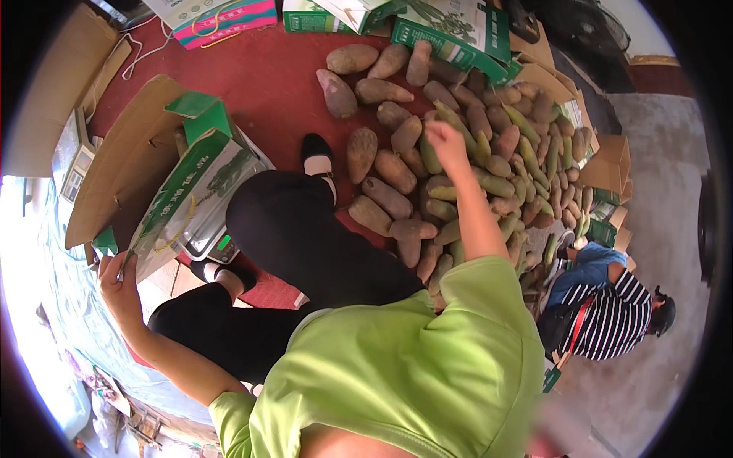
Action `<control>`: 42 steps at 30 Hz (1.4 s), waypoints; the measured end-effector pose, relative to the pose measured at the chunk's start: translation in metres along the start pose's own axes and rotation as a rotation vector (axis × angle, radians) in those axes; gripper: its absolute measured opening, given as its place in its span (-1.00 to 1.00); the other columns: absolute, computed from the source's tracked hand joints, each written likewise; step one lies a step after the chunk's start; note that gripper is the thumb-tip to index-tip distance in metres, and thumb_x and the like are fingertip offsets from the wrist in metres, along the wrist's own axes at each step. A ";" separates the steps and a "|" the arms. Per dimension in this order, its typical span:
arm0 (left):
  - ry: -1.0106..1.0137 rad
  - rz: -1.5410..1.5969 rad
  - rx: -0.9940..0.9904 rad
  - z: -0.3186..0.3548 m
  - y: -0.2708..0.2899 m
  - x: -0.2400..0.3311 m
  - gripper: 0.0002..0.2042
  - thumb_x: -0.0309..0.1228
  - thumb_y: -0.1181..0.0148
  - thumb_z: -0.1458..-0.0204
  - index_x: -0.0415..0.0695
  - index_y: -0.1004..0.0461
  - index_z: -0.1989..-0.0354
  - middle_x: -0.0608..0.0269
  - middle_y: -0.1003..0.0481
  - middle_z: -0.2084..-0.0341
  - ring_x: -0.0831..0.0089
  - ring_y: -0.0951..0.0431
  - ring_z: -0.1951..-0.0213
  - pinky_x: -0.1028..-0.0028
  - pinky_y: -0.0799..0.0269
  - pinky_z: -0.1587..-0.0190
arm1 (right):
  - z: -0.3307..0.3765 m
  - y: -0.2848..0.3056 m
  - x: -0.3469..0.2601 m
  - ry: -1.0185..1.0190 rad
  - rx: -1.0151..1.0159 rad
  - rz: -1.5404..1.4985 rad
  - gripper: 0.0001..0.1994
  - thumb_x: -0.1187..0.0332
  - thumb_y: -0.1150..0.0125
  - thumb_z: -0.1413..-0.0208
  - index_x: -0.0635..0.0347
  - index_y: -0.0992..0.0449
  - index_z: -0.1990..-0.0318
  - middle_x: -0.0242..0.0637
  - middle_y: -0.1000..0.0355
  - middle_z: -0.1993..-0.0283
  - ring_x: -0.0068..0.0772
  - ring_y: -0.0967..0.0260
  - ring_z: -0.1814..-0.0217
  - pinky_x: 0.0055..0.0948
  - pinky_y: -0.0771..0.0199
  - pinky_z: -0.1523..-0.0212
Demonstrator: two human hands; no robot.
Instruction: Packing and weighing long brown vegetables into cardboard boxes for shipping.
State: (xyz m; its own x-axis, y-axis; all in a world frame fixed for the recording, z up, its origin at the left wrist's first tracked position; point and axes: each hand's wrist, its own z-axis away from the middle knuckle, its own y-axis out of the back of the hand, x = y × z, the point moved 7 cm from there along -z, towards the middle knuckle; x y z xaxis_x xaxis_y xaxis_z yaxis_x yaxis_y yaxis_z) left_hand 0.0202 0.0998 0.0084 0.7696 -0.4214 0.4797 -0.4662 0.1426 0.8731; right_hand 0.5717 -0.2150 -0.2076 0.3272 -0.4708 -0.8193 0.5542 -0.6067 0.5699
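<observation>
At the left, my left hand is closed on the near edge of an open cardboard box, white and green with a plant picture. The box stands on a weighing scale with a lit green display. Its inside is mostly hidden; part of one root-like piece shows near the far corner. My right hand is over the left part of a large pile of thick root vegetables, brownish-red and green. Its fingers are curled in, and what they hold, if anything, is hidden. A green root lies right below it.
Green and white cartons stand behind the pile, with a pink-sided box farther left. Opened brown cartons line the right side. A person in a striped shirt bends at the right. Red covering lies under the vegetables.
</observation>
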 end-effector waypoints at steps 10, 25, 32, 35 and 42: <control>-0.107 -0.101 0.039 0.004 -0.001 0.006 -0.89 -0.55 -0.17 0.04 -0.30 -0.49 0.33 0.20 -0.40 0.48 0.36 -0.40 0.40 0.47 -0.28 0.27 | 0.140 0.048 0.039 -0.141 -0.083 1.028 -0.58 0.36 -0.32 0.18 -0.01 -0.44 0.07 -0.31 -0.31 -0.03 -0.16 -0.17 -0.15 -0.13 -0.25 -0.04; -0.055 -0.160 0.056 0.006 0.002 0.010 -0.88 -0.53 -0.18 0.05 -0.29 -0.50 0.34 0.17 -0.40 0.50 0.31 -0.40 0.41 0.45 -0.28 0.29 | 0.188 0.100 0.102 -0.583 0.406 0.673 -0.38 0.20 -0.41 0.24 0.18 -0.35 -0.04 -0.02 -0.26 -0.06 0.05 -0.17 -0.13 -0.11 -0.28 -0.09; -0.048 -0.111 0.038 0.014 0.008 0.012 -0.88 -0.48 -0.21 0.09 -0.20 -0.53 0.36 0.20 -0.35 0.54 0.30 -0.40 0.46 0.47 -0.26 0.37 | 0.167 0.006 0.047 -0.150 -0.085 0.687 -0.53 0.43 -0.27 0.15 0.17 -0.33 -0.01 -0.01 -0.38 0.09 0.11 -0.28 0.00 -0.13 -0.32 0.02; -0.099 -0.133 0.070 0.008 0.003 0.031 -0.89 -0.48 -0.22 0.12 -0.20 -0.52 0.39 0.14 -0.34 0.56 0.21 -0.41 0.48 0.41 -0.27 0.41 | 0.164 0.005 0.037 0.006 -0.074 0.668 -0.56 0.41 -0.27 0.15 0.17 -0.37 0.02 0.00 -0.40 0.13 0.08 -0.31 0.05 -0.10 -0.34 0.05; -0.060 -0.070 0.062 0.013 0.011 0.032 -0.89 -0.52 -0.22 0.17 -0.23 -0.54 0.42 0.12 -0.32 0.60 0.19 -0.40 0.51 0.37 -0.28 0.41 | 0.090 0.021 -0.096 0.064 0.013 0.137 -0.60 0.49 -0.22 0.07 0.24 -0.38 0.01 -0.15 -0.41 0.08 -0.26 -0.36 0.02 -0.39 -0.33 0.01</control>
State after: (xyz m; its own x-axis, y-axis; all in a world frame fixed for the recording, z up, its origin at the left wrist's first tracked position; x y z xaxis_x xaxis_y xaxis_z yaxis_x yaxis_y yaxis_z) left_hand 0.0345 0.0762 0.0321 0.7745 -0.4816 0.4101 -0.4398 0.0559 0.8963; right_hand 0.4830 -0.2398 -0.1113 0.4474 -0.5078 -0.7362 0.4910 -0.5485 0.6768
